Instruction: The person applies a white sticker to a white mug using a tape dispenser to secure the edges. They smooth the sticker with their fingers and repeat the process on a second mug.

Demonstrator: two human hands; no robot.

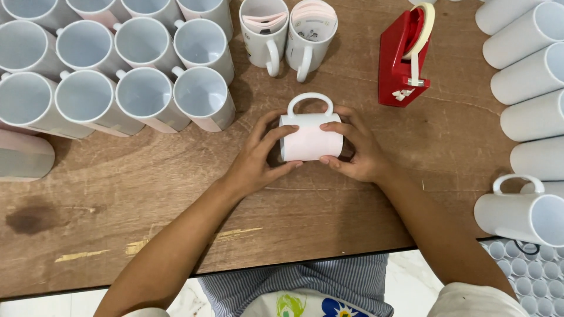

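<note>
- Mug count, left block: twelve upright white mugs (147,97) in close rows at the table's upper left, some cut by the frame edge; a few show pale pink sides.
- One more mug lying on its side (23,155) at the far left edge, grey-pink wrap on it.
- Two upright mugs (288,35) at top centre, handles toward the camera, each with pale pink rolled sheets inside.
- Right edge: six white mugs lying on their sides in a column (529,76); a seventh (520,214) below them, handle up, open mouth facing right.
- One red tape dispenser (402,58) with a cream roll of tape, upper right of centre.
- Surface: brown wooden table (147,194), scuffed, dark stain at the left, yellowish scratches near the front edge. Pale marble-look floor beneath. A tray of many small white cups shows at bottom right, below the table edge.
- Held mug (310,138): at table centre, on its side, handle pointing away from the person, white with a pale pink sheet wrapped round the body.
- Left hand (258,158): fingers curled round the mug's left end, thumb beneath, closed on it.
- Right hand (355,149): fingers pressed on the wrap at the right end, also gripping the mug.
</note>
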